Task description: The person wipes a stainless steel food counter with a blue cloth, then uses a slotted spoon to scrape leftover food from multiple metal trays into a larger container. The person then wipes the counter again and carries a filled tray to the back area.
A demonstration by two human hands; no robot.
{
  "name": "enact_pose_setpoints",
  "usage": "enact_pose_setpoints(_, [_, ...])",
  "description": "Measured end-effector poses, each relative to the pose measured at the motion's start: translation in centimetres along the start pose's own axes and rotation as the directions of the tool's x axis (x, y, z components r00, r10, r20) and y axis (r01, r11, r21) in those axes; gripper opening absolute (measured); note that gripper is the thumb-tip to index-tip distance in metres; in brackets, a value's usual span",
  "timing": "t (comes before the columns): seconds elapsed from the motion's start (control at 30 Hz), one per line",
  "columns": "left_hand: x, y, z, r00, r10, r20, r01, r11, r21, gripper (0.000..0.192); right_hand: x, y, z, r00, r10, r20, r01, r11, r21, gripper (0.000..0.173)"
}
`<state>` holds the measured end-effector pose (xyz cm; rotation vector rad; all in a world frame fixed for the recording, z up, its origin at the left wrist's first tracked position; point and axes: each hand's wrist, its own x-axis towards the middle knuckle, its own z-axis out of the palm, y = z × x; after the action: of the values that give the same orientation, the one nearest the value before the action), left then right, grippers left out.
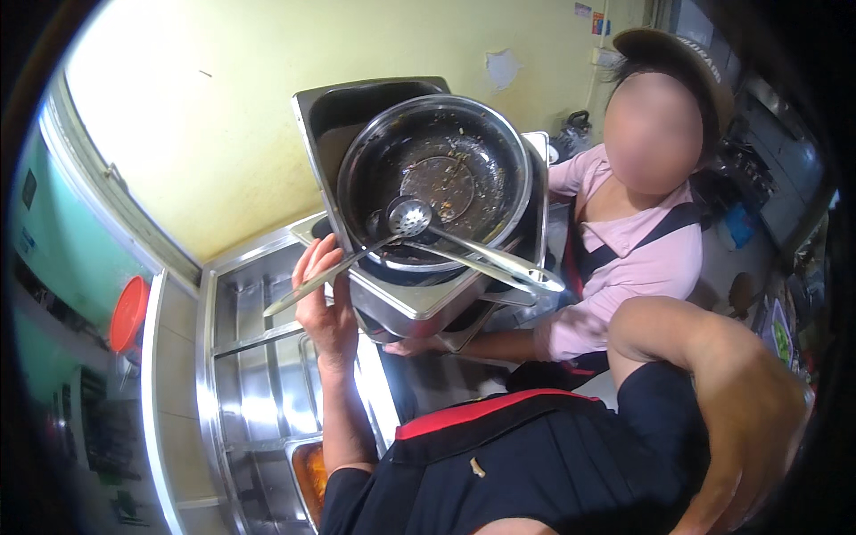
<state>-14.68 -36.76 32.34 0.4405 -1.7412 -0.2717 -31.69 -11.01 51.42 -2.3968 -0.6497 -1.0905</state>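
My left hand (326, 311) is at the near left corner of a stack of deep steel food pans (428, 297), its fingers against the rim. A round steel bowl (488, 167), with food residue inside, sits in the top pan. Across the bowl lie a perforated steel ladle (409, 217) and other long-handled steel utensils (511, 257); one handle crosses in front of my left fingers. My right hand is out of view; only my bent right arm shows at the lower right. A co-worker's hand (418, 345) is under the stack's near edge.
The co-worker (628, 267) stands close on the right of the stack. At left is a steel counter (207, 374) with sunken wells, and a steel pan (301, 481) of orange-red food. A yellow wall (267, 154) rises behind. A red plastic container (129, 313) is at far left.
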Motion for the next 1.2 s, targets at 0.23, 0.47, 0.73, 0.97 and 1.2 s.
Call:
enact_pose_setpoints(0.23, [0.5, 0.7, -0.1, 1.000, -0.012, -0.001, 0.012, 0.999, 0.032, 0.023, 1.4, 1.5, -1.2, 0.992, 0.109, 0.061, -0.118, 0.977, 0.176, 0.019])
enact_pose_setpoints(0.47, [-0.3, 0.6, 0.2, 0.996, -0.059, -0.061, 0.056, 0.997, -0.047, 0.030, 2.2, 1.2, -0.9, 0.976, 0.210, 0.052, -0.216, 0.954, 0.209, 0.024])
enact_pose_setpoints(0.73, [-2.5, -0.1, -0.4, 0.975, -0.172, -0.144, 0.137, 0.965, -0.222, 0.030, 1.6, 1.1, -0.2, 0.990, 0.141, 0.024, -0.143, 0.976, 0.164, 0.018])
enact_pose_setpoints(0.97, [-9.3, -4.1, -1.9, 0.900, -0.433, -0.053, 0.429, 0.901, -0.074, 0.027, 0.9, 0.0, -0.2, 0.994, 0.071, -0.079, -0.049, 0.967, 0.251, 0.018])
enact_pose_setpoints(1.2, [-21.2, -8.7, -2.7, 0.682, -0.708, 0.186, 0.562, 0.669, 0.487, 0.035, -0.5, -1.3, 1.7, 0.714, 0.087, -0.694, 0.103, 0.968, 0.228, 0.022])
